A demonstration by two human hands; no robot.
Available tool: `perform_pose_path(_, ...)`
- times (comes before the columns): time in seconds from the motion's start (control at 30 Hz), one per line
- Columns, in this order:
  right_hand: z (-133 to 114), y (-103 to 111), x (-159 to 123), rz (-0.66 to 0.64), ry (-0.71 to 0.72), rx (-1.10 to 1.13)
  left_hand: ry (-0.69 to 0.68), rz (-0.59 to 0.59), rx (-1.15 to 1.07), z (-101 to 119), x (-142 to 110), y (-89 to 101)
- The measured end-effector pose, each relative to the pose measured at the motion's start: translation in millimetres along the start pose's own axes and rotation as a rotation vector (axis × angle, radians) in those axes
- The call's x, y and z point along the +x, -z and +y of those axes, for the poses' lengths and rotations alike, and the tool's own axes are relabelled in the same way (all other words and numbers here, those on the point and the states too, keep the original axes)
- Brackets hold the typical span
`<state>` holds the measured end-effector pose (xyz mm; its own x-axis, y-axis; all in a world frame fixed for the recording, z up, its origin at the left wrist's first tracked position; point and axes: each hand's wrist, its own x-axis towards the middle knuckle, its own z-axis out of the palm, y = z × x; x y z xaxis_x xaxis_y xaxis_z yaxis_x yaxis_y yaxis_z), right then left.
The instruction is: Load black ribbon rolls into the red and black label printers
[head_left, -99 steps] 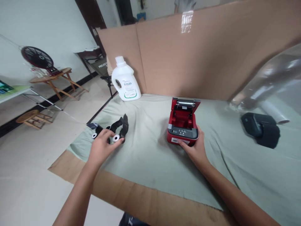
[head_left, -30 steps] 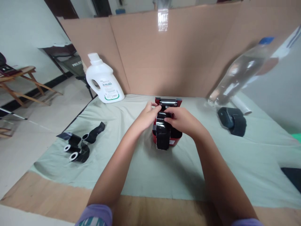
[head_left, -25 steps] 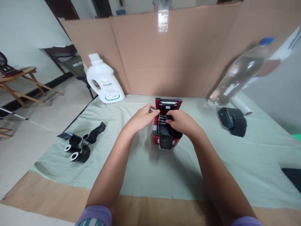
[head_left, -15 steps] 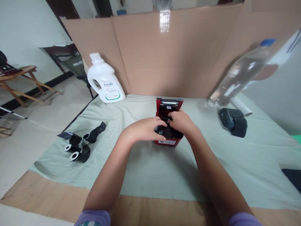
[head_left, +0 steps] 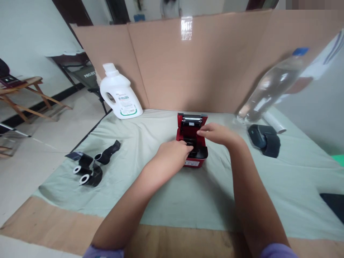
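A small red and black label printer (head_left: 192, 164) stands on the green cloth with its lid (head_left: 192, 122) raised, showing a dark roller inside. My left hand (head_left: 176, 152) reaches over the left side into the black compartment. Its fingers are bent down there, and what they grip is partly hidden. My right hand (head_left: 216, 133) is at the right of the raised lid, fingers stretched forward and nothing visible in them; whether the fingertips touch the lid I cannot tell. Several black rolls with white cores (head_left: 85, 179) lie far to the left, with loose strips trailing.
A white detergent bottle (head_left: 120, 93) stands at the back left before a cardboard screen (head_left: 188, 68). At the right are a leaning clear bottle with a blue cap (head_left: 271, 86), a white tube (head_left: 274, 123) and a dark strapped device (head_left: 264, 140). Green cloth (head_left: 161, 200) covers the wooden table.
My right hand has come up out of the printer's compartment to the lid's right side. My left hand has turned, its fingers still in the compartment. More of the inside shows.
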<state>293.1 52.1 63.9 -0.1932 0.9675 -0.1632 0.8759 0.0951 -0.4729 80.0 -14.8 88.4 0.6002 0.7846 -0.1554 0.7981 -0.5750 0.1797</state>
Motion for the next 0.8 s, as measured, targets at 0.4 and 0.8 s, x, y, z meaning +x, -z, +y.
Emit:
perform_pose_path(0.4,14.3,-24.7,22.5,0.532,0.117,0.651,0.025,-0.008,0.036,21.2,-13.3,9.3)
perform_pose_path(0.8,31.1,-101.1,-22.4,0.513,0.033,0.937,0.03,-0.065,-0.042,19.1,-17.1,11.7)
